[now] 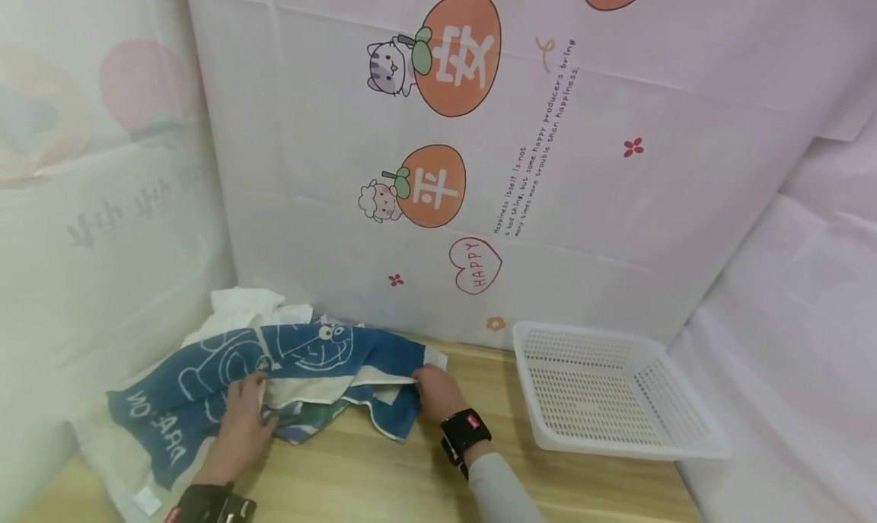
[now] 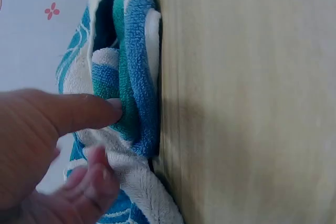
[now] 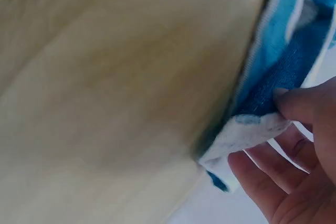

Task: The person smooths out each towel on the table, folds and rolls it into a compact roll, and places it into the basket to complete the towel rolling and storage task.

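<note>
A blue and cream towel [image 1: 308, 355] with white line drawings and lettering lies rumpled on the wooden table. At its right end, my right hand [image 1: 440, 393] pinches the edge, thumb on the blue side and fingers beneath the pale border [image 3: 257, 135]. My left hand [image 1: 245, 420] rests at the towel's near middle. In the left wrist view, one straight digit of the left hand [image 2: 68, 111] touches a green and blue striped fold [image 2: 128, 87], the other fingers loosely bent below it. Part of the striped cloth is hidden under the blue towel.
White cloth [image 1: 247, 306] lies behind the blue towel at the left, against the wall covering. A white plastic basket [image 1: 537, 420] with perforated sides stands right of my right hand. Printed sheets [image 1: 582, 264] enclose the wooden table [image 1: 384, 485] at the back and both sides.
</note>
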Motion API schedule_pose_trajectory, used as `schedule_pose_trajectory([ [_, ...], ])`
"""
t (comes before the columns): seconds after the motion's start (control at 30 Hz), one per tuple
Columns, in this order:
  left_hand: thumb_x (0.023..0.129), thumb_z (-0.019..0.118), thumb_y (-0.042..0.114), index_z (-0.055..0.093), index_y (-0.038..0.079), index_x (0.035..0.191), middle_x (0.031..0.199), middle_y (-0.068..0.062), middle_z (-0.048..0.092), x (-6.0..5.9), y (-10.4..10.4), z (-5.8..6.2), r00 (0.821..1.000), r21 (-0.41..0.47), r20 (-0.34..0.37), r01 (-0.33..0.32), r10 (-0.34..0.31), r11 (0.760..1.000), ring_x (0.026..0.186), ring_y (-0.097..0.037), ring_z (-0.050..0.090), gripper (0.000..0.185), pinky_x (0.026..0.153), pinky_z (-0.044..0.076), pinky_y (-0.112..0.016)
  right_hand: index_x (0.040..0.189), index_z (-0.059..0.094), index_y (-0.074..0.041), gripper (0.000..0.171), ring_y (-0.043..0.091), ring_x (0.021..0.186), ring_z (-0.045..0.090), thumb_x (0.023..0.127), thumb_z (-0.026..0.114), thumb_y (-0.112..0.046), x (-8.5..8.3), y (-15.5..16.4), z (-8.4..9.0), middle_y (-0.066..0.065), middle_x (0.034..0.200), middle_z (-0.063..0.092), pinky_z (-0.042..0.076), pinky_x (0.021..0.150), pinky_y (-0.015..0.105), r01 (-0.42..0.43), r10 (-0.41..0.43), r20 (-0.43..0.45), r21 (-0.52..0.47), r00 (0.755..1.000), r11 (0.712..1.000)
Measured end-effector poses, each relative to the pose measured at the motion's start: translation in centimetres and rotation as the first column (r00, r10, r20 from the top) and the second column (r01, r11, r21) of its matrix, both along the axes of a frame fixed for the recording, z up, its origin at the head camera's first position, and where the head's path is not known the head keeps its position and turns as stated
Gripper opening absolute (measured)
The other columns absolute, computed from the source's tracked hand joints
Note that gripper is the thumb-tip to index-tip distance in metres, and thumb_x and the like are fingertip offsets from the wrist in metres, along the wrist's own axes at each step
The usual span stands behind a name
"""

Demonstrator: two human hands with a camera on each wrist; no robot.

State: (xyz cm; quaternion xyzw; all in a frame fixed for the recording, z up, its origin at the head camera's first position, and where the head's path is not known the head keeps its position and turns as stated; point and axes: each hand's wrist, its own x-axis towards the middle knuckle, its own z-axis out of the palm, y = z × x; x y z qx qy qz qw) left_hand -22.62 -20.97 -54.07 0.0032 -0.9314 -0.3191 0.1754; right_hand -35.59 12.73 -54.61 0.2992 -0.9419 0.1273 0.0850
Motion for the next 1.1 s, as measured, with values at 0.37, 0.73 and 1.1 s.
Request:
schedule_pose_trajectory([
  [0.37,0.083,0.077,0.009,0.064,0.006,0.085,0.083,-0.010,0.067,0.3,-1.8,0.2,0.998,-0.154,0.060,0.019,-0.010,0.988,0.077,-0.032,0.063,0.014,0.072,0.050,-0.053,0.118,0.061,0.005,0.037,0.032,0.094,0.066,0.083,0.061,0.015,0.9,4.6,8.3,0.018,0.105,0.067,0.057,0.082,0.044,0.065,-0.079,-0.126,-0.116,0.989,0.991],
  [0.73,0.069,0.077,0.005,0.068,-0.002,0.117,0.106,-0.021,0.064,0.5,-1.9,-0.7,0.989,-0.271,0.055,0.146,-0.137,0.951,0.094,-0.041,0.062,0.049,0.081,0.052,-0.061,0.117,0.057,-0.005,0.018,0.025,0.092,0.053,0.107,0.043,-0.008,4.6,8.0,16.7,0.012,0.107,0.058,0.047,0.081,0.043,0.112,-0.123,-0.026,-0.272,0.992,0.956],
  [1.1,0.075,0.067,-0.008,0.066,-0.006,0.110,0.101,-0.027,0.070,1.2,-7.3,5.4,0.992,-0.212,0.064,0.116,-0.104,0.970,0.087,-0.044,0.066,0.035,0.072,0.053,-0.063,0.111,0.064,-0.002,0.013,0.020,0.086,0.053,0.102,0.056,-0.004,4.2,11.8,14.9,0.009,0.098,0.059,0.049,0.077,0.041,0.160,-0.157,0.035,-0.117,0.987,0.980],
])
